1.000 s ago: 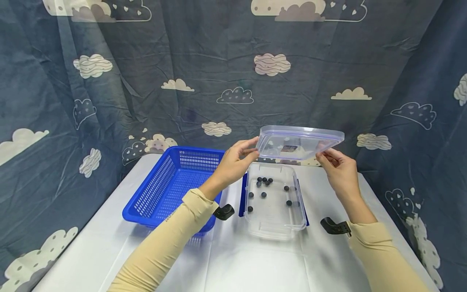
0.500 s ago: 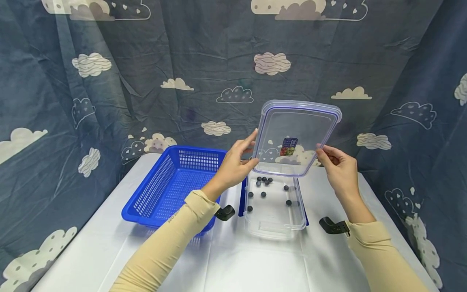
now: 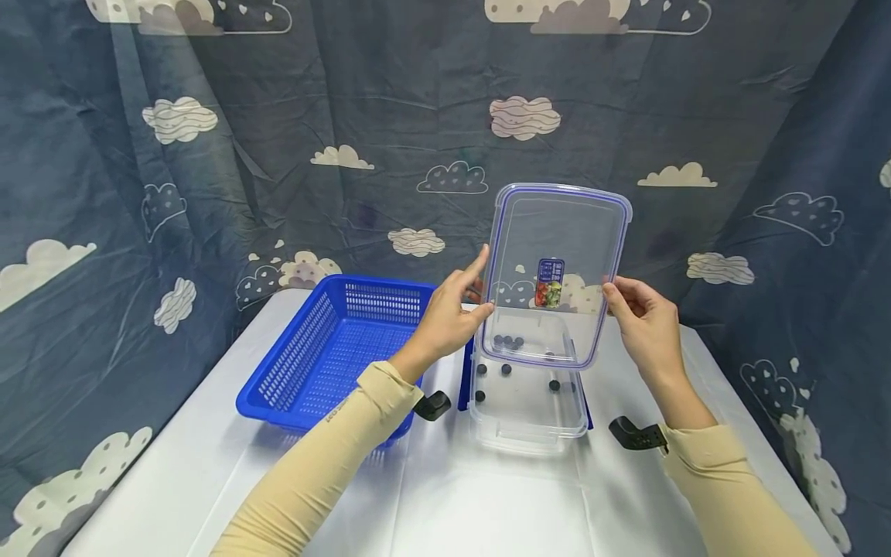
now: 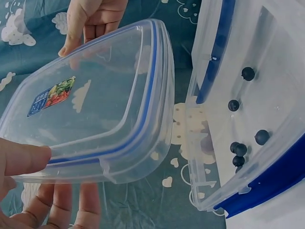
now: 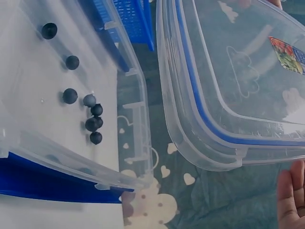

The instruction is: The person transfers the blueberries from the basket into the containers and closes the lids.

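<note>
A clear plastic lid [image 3: 557, 224] with a blue seal and a small printed label stands tilted up, close above the back of a clear container. My left hand [image 3: 445, 321] pinches its left edge; the left wrist view has the thumb [image 4: 28, 157] over the rim and fingers behind. At the opposite edge, my right hand [image 3: 649, 329] pinches the rim between thumb and forefinger. Several blueberries [image 4: 248, 74] lie loose in the container [image 3: 529, 422]. In the head view the lid's lower part overlaps the back of the container, and some berries show through it.
To the left stands a blue perforated basket [image 3: 334, 340]. Blue side flaps [image 5: 52, 181] hang from the container's long sides. A white cloth covers the table [image 3: 487, 503], and a cloud-print curtain [image 3: 390, 116] hangs behind it.
The lid has turned from nearly flat to steeply upright, its label side now facing me. Its lower edge has come down in front of the container's back. Both hands keep their hold.
</note>
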`<state>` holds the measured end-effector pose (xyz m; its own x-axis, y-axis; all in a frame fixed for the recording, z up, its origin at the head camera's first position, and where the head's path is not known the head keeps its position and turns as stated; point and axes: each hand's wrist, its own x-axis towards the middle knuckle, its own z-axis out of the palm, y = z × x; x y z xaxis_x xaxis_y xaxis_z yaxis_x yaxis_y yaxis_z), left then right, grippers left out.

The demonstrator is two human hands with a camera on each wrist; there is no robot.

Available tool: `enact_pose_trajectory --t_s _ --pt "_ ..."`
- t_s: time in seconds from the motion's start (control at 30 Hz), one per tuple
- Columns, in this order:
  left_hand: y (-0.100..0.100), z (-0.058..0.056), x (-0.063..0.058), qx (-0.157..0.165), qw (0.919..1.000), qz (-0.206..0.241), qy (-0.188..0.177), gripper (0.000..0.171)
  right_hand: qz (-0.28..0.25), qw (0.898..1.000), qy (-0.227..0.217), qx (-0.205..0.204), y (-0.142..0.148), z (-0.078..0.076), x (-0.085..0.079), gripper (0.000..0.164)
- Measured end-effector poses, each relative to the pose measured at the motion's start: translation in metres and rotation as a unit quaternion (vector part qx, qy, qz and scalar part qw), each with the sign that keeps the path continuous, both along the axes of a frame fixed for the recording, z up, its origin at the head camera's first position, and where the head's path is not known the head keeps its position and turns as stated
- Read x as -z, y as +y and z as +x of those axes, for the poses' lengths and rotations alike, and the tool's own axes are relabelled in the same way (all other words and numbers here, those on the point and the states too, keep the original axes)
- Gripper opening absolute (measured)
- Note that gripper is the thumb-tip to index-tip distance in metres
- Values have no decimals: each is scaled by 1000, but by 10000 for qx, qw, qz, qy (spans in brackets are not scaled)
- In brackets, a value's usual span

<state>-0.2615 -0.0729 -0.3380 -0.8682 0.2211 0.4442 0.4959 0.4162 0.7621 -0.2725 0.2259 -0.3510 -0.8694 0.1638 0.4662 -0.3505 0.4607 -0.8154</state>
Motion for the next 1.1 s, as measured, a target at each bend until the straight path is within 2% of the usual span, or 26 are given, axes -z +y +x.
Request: enact_pose_trajectory --t_s 0.27,0.57,0.7,0.87,0.97,1.1 --pt "1 0 4 -150 9998 -69 -131 87 406 9992 44 54 1 2 1 53" --pt "-1 2 8 -230 9994 -190 -178 77 783 9966 261 -53 1 2 6 48" --pt "-2 2 10 -298 9986 -278 -342 71 1006 9944 246 -203 2 0 9 47" --pt "-3 4 11 -376 9942 -397 -923 63 1398 9895 -131 -342 3 0 13 49" --pt "-2 4 13 -390 9897 -540 -1265 62 1613 9846 -495 -461 4 1 16 52" --pt "-1 4 19 -374 9841 -822 -1532 62 1845 9750 -1055 -647 5 0 23 56"
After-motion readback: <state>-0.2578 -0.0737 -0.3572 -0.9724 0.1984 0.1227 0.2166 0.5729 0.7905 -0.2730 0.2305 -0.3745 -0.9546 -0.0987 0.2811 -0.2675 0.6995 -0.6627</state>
